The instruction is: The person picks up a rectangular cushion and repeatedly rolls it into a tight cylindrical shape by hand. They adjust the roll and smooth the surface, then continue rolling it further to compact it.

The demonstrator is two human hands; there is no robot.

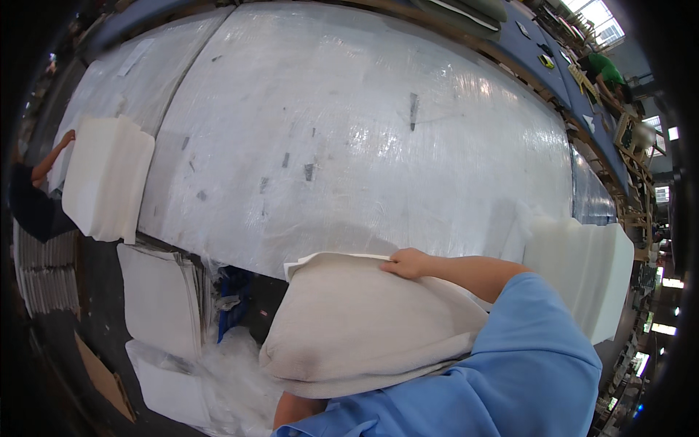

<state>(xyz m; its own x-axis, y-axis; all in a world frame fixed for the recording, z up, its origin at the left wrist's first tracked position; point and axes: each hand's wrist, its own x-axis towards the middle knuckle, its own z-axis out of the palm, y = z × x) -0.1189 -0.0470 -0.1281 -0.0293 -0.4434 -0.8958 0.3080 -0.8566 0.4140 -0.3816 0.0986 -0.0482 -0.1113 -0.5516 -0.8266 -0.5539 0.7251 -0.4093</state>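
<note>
In front of my body is a bulky cream, fabric-like padded piece (pixel 364 320), folded or layered, with a thin white edge along its far side. My right hand (pixel 408 264) reaches across from the right and is closed on that far edge, thumb on the near side. My left forearm (pixel 300 409) goes in beneath the padded piece at its near left; the left hand is hidden under it. Just beyond lies a wide table (pixel 349 131) wrapped in clear plastic film. The padded piece overlaps its near edge.
At right stands a stack of white foam sheets (pixel 582 269); at left another white foam stack (pixel 102 178) with a co-worker's arm (pixel 52 162) at it. White panels (pixel 160 298) and crumpled clear plastic (pixel 237 375) lie below left. A person in green (pixel 604 69) bends over a far blue table (pixel 535 54).
</note>
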